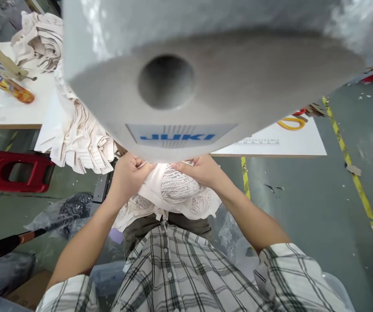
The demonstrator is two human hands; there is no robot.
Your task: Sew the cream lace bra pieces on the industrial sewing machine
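The grey head of a JUKI sewing machine [186,86] fills the top of the head view. Just under its front edge, both hands hold a piece of white lace fabric [176,190] that drapes down over my lap. My left hand [129,173] is closed on the fabric's left side. My right hand [199,170] pinches the fabric's right side, fingers pressed together. The fingertips of both hands and the needle area are hidden beneath the machine head.
A stack of white lace pieces [79,134] hangs off the white table [27,108] at left, beside a colourful wrapped packet [4,82]. Yellow-handled scissors [292,123] lie on the table at right. A red stool [11,169] and plastic bags [59,212] stand on the floor.
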